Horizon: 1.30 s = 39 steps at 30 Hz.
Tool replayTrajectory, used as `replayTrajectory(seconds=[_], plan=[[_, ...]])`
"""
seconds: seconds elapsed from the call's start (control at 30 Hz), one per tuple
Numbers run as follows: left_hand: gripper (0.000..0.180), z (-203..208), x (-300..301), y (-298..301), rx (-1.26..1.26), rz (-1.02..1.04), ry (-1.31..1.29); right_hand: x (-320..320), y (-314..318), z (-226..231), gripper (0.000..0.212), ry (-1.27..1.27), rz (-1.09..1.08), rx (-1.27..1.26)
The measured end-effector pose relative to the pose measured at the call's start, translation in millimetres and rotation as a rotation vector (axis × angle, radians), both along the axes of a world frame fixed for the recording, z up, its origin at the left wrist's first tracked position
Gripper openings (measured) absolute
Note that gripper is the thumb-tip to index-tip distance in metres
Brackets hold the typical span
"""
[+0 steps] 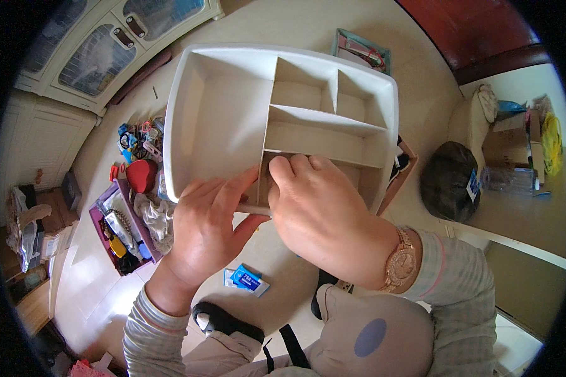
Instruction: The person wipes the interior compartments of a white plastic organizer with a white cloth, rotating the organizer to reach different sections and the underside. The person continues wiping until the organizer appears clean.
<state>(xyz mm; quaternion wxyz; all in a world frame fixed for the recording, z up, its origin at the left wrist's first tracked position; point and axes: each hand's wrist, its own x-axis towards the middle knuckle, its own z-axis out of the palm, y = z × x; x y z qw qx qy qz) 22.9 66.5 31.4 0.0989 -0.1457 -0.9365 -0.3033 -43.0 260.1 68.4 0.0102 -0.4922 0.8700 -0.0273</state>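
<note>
A white divided storage box is held up in front of me, its open side facing me. One long compartment takes up its left side, and several smaller ones fill the right. My left hand grips the near wall, fingers over the rim and thumb on the outer side. Inside a near compartment, next to the lengthwise divider, are the curled fingers of my right hand. Their tips are hidden, so whatever they hold, if anything, does not show. The compartments that I can see into have bare bottoms.
On the floor at left are a purple basket of small items and a pile of odds and ends. Blue-and-white packets lie near my shoe. A teal-rimmed tray sits beyond the box; a dark bag is at right.
</note>
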Motion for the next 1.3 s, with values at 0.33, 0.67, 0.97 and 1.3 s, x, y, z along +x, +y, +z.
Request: replayTrajectory(seconds=[0.33, 0.67, 0.97, 1.3], plan=[[0.071, -1.2, 1.1, -2.0, 0.011, -0.006, 0.021, 7.3, 19.9, 26.2, 0.032, -1.04, -0.314, -0.551], [0.071, 4.4, 1.9, -1.2, 0.004, 0.005, -0.067, 7.4, 24.8, 19.5, 0.04, -1.283, -0.406, -0.504], [0.07, 0.8, -0.8, -4.3, 0.031, -0.016, -0.044, -5.6, 10.1, 6.0, 0.054, -1.46, -0.457, -0.602], [0.068, 0.4, -3.2, -4.9, 0.026, -0.046, 0.012, 7.1, 5.7, 3.3, 0.075, -1.841, -0.607, -0.964]])
